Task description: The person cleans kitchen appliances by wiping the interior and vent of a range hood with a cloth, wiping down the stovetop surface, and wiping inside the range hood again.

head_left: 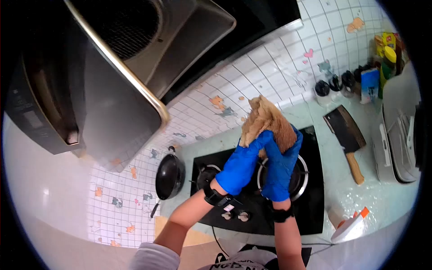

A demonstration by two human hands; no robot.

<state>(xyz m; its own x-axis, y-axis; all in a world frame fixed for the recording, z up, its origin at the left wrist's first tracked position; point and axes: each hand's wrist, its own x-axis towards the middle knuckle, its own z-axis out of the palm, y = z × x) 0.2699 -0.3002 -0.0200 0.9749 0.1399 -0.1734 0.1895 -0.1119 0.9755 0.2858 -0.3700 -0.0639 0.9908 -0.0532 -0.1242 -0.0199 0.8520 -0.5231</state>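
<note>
A bunched brown cleaning cloth (269, 123) is held up above the cooktop, its folds hanging over the fingers. My left hand (247, 157), in a blue rubber glove, grips the cloth from its left side. On the other side, my right hand (284, 164), gloved the same way, has its fingers wrapped round the cloth's lower right. The two hands are close together, and some fingertips are hidden by the cloth. Beneath them lies the black gas cooktop (252, 220), with the right burner (299, 189) partly covered by my right hand.
A black frying pan (170, 176) sits left of the cooktop. On the right lie a cleaver (346, 135) and a white spray bottle with an orange nozzle (351, 226). Bottles and jars (335, 83) line the back corner. The range hood (121, 108) overhangs at upper left.
</note>
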